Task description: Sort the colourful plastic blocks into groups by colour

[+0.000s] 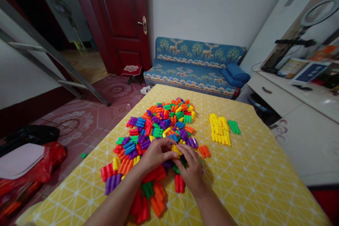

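Over the near part of a loose heap of coloured plastic building blocks (161,113), both hands meet around a yellow building block (176,150). My left hand (160,153) grips it from the left, thumb and fingers closed. My right hand (190,166) pinches it from the right, partly covering it. Beneath and around the hands lie red, purple, green, orange and blue blocks. A red block (179,183) lies just below my right hand, and an orange block (204,151) is to its upper right. Farther right, yellow blocks (220,129) lie grouped together beside a green block (234,127).
The blocks lie on a table with a yellow patterned cloth (251,176). Behind it stands a blue sofa (190,67); a white cabinet (312,123) is at the right. A metal ladder (63,70) leans at left, and a small green block (83,155) is on the floor.
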### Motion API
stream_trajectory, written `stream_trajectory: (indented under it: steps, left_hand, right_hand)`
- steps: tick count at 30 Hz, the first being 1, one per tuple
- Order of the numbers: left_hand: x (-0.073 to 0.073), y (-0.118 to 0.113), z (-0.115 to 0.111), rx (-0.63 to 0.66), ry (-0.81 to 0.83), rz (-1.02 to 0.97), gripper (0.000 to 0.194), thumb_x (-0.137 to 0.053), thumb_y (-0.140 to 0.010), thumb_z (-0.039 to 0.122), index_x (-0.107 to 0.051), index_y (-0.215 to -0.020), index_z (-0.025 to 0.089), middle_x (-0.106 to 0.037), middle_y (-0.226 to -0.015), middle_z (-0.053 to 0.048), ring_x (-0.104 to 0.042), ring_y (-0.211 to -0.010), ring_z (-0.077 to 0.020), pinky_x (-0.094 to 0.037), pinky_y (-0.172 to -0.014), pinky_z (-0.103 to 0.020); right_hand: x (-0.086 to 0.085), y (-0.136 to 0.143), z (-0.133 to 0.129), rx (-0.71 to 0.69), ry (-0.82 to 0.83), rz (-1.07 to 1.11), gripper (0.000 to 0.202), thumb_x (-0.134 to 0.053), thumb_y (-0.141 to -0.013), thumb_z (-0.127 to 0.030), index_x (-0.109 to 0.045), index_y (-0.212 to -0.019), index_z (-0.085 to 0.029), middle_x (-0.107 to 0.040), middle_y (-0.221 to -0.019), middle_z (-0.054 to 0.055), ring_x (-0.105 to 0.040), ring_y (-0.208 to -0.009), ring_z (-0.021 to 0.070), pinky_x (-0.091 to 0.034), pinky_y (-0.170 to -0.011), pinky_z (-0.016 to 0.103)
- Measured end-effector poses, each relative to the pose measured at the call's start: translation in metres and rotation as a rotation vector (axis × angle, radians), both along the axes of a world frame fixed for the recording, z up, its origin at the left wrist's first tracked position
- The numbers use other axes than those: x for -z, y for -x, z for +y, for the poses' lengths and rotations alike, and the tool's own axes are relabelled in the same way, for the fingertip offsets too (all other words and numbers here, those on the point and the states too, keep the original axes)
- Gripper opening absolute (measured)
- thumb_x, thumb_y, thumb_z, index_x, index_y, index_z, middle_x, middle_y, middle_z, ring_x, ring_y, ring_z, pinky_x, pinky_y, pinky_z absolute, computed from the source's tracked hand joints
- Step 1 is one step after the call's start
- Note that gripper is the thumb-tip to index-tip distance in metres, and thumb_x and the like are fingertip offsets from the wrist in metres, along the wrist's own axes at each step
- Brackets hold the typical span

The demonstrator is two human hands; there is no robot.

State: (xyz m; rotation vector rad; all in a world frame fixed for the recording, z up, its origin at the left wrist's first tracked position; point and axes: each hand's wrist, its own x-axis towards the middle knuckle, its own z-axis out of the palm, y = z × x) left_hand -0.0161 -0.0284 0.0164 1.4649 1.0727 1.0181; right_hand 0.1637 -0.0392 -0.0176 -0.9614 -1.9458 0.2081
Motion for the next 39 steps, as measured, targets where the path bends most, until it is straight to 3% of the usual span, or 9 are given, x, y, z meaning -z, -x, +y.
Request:
stream_trajectory:
  steps: [9, 11, 15, 18, 21, 24, 30, 36, 39]
  left_hand:
    - [-0.002, 0.001, -0.002, -0.04, -0.107, 0.103, 0.039, -0.067, -0.084, 0.038, -0.066, -0.116, 0.016, -0.07, -0.079, -0.004, -0.063, -0.071, -0.0164, -0.047, -0.067, -0.025]
    - [-0.001, 0.002, -0.002, -0.048, -0.092, 0.106, 0.038, -0.065, -0.085, 0.04, -0.067, -0.115, 0.016, -0.07, -0.081, -0.005, -0.063, -0.072, -0.0172, -0.047, -0.067, -0.025]
    - [0.001, 0.004, -0.002, -0.04, -0.058, 0.101, 0.037, -0.063, -0.086, 0.043, -0.069, -0.111, 0.016, -0.072, -0.086, -0.007, -0.065, -0.075, -0.0188, -0.048, -0.068, -0.027]
    - [0.001, 0.003, -0.002, -0.028, -0.06, 0.1, 0.034, -0.062, -0.087, 0.041, -0.07, -0.108, 0.016, -0.073, -0.09, -0.007, -0.066, -0.079, -0.0197, -0.05, -0.073, -0.028]
    - [0.002, 0.004, -0.002, -0.032, -0.051, 0.088, 0.031, -0.061, -0.087, 0.039, -0.07, -0.107, 0.016, -0.073, -0.092, -0.007, -0.066, -0.082, -0.02, -0.05, -0.075, -0.028]
    - [0.002, 0.004, -0.002, -0.027, -0.05, 0.085, 0.031, -0.061, -0.087, 0.038, -0.07, -0.107, 0.016, -0.073, -0.094, -0.008, -0.066, -0.083, -0.0202, -0.051, -0.076, -0.028]
    - [0.002, 0.005, -0.003, -0.017, -0.06, 0.089, 0.031, -0.061, -0.088, 0.038, -0.07, -0.107, 0.016, -0.073, -0.093, -0.008, -0.066, -0.082, -0.0203, -0.051, -0.075, -0.029]
    - [0.001, 0.005, -0.002, -0.016, -0.058, 0.081, 0.032, -0.061, -0.087, 0.039, -0.07, -0.107, 0.016, -0.073, -0.094, -0.008, -0.067, -0.084, -0.0211, -0.051, -0.076, -0.029]
    - [0.0, 0.005, -0.003, -0.022, -0.049, 0.076, 0.033, -0.062, -0.086, 0.041, -0.071, -0.106, 0.016, -0.074, -0.093, -0.008, -0.067, -0.083, -0.021, -0.052, -0.075, -0.029]
  right_hand:
    - [-0.005, -0.009, 0.006, 0.102, -0.036, -0.003, 0.037, -0.058, -0.086, -0.023, -0.057, -0.123, -0.022, -0.063, -0.114, 0.009, -0.06, -0.108, 0.022, -0.052, -0.092, 0.039]
    - [-0.01, -0.03, 0.022, 0.254, -0.038, 0.066, 0.037, -0.062, -0.085, -0.032, -0.059, -0.119, -0.02, -0.065, -0.11, 0.011, -0.062, -0.1, 0.023, -0.053, -0.088, 0.039]
    - [-0.012, -0.1, 0.072, 0.726, 0.075, 0.229, 0.048, -0.064, -0.077, -0.048, -0.064, -0.11, -0.013, -0.068, -0.097, 0.012, -0.062, -0.079, 0.0202, -0.05, -0.072, 0.032]
    - [-0.01, -0.145, 0.105, 0.872, 0.253, 0.209, 0.051, -0.065, -0.072, -0.048, -0.065, -0.108, -0.012, -0.069, -0.095, 0.012, -0.061, -0.073, 0.0199, -0.047, -0.067, 0.031]
    - [-0.008, -0.164, 0.122, 0.94, 0.368, 0.092, 0.048, -0.067, -0.07, -0.044, -0.066, -0.105, -0.011, -0.069, -0.093, 0.013, -0.06, -0.072, 0.021, -0.044, -0.066, 0.031]
    - [-0.008, -0.164, 0.128, 0.969, 0.395, 0.008, 0.046, -0.067, -0.071, -0.042, -0.066, -0.105, -0.011, -0.069, -0.094, 0.014, -0.059, -0.075, 0.0225, -0.042, -0.065, 0.032]
    - [-0.003, -0.158, 0.124, 0.967, 0.326, 0.004, 0.049, -0.056, -0.078, -0.045, -0.068, -0.105, -0.005, -0.068, -0.094, 0.018, -0.059, -0.077, 0.0244, -0.043, -0.068, 0.034]
    - [0.001, -0.164, 0.115, 1.03, 0.317, -0.089, 0.052, -0.041, -0.085, -0.049, -0.073, -0.102, -0.011, -0.066, -0.093, 0.018, -0.057, -0.078, 0.0269, -0.044, -0.07, 0.038]
    - [-0.001, -0.158, 0.109, 1.007, 0.21, -0.078, 0.054, -0.038, -0.087, -0.049, -0.073, -0.102, -0.01, -0.065, -0.094, 0.019, -0.058, -0.087, 0.0293, -0.045, -0.079, 0.042]
